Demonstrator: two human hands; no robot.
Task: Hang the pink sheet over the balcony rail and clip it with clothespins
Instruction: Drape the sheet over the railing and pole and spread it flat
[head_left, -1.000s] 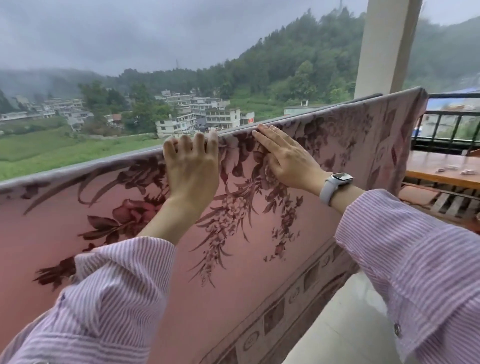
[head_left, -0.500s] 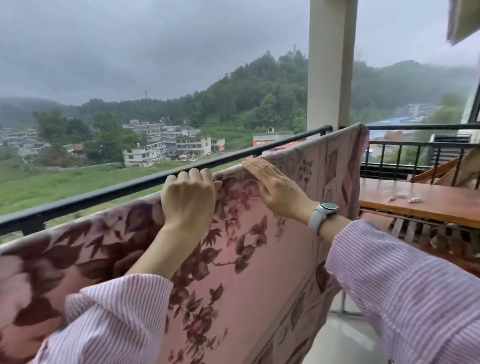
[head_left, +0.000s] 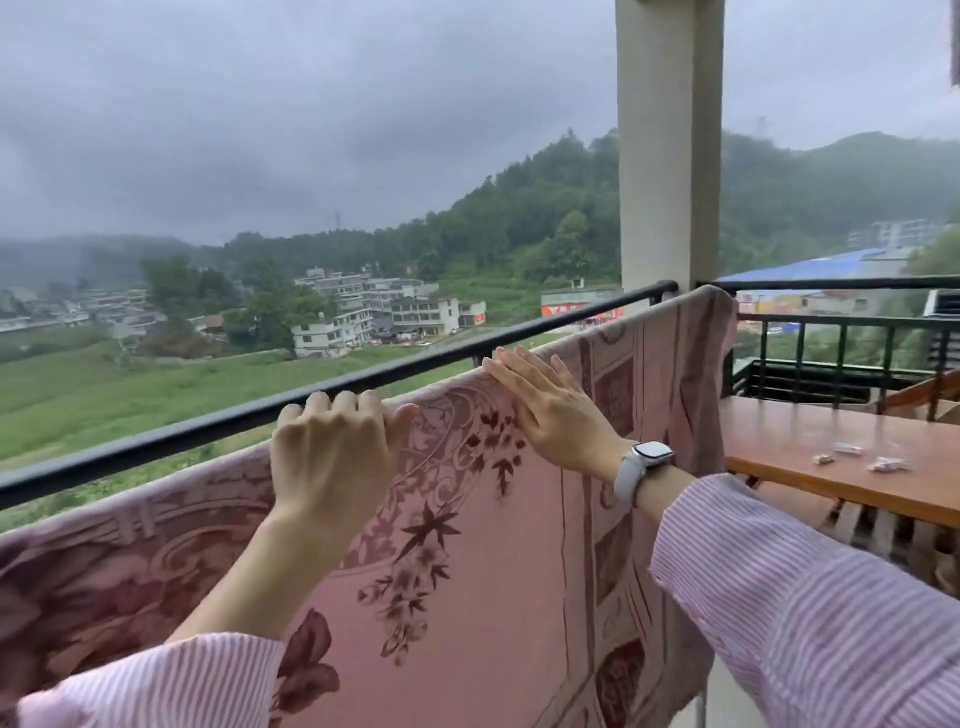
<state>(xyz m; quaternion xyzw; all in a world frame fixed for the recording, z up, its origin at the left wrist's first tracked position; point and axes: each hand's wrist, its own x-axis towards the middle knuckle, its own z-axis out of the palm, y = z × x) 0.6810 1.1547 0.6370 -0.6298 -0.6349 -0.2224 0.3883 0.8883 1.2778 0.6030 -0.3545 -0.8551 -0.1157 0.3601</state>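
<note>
The pink sheet (head_left: 498, 582) with dark floral print hangs in front of me, its top edge just below the black balcony rail (head_left: 208, 434). Its far right corner is draped over the rail by the pillar. My left hand (head_left: 332, 457) grips the top edge with fingers curled over it. My right hand (head_left: 550, 415) lies against the sheet further right, fingers stretched along and over the same edge. Small pale clothespins (head_left: 848, 450) lie on the wooden table at the right, apart from both hands.
A square concrete pillar (head_left: 669, 156) rises behind the rail's right end. The wooden table (head_left: 779, 457) stands at the right, against a second stretch of black railing (head_left: 841, 322). Pale floor tiles show at the bottom right. Beyond the rail are fields and buildings.
The sheet's top edge, which hid the rail a second ago, now sits below it and the rail is exposed. Both hands keep their hold on the edge. My view has swung right.
</note>
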